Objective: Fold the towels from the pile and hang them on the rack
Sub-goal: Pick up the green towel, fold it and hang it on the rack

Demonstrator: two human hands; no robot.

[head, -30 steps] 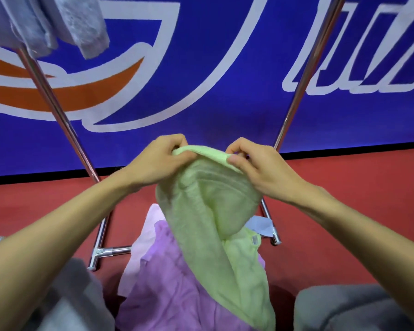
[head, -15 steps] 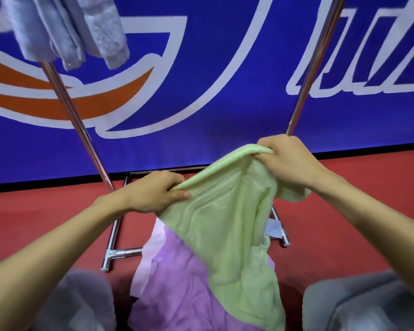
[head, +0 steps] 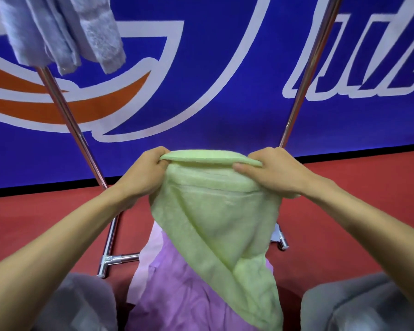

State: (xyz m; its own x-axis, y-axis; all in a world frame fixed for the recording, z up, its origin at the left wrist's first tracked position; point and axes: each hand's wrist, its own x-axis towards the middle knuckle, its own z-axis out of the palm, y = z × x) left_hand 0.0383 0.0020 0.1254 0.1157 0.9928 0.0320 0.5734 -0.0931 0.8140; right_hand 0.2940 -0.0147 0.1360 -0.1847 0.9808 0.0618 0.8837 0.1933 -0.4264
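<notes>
Nearest us, between the grey-clad knees (head: 359, 304), the pile's purple towel (head: 177, 297) lies on the red floor (head: 359, 211). The green towel (head: 215, 211) hangs over it, lifted clear at the top, its tail trailing down to the right across the pile.

We find the left hand (head: 144, 177) and right hand (head: 276, 175) apart and level. Each pinches one end of the towel's doubled top edge, thumbs on the near face. That edge runs taut and straight between them, while the cloth below slants and bunches.

We advise holding both pinches level and shaking the body out until the side hems line up. Corner should meet corner before the fold is closed, with the tail kept off the pile.

Farther off, the chrome rack (head: 65, 111) rises on either side of the hands, and grey-blue towels (head: 62, 32) hang from it at far left. Its top bar is out of view. We judge the space to their right the likely hanging place.
</notes>
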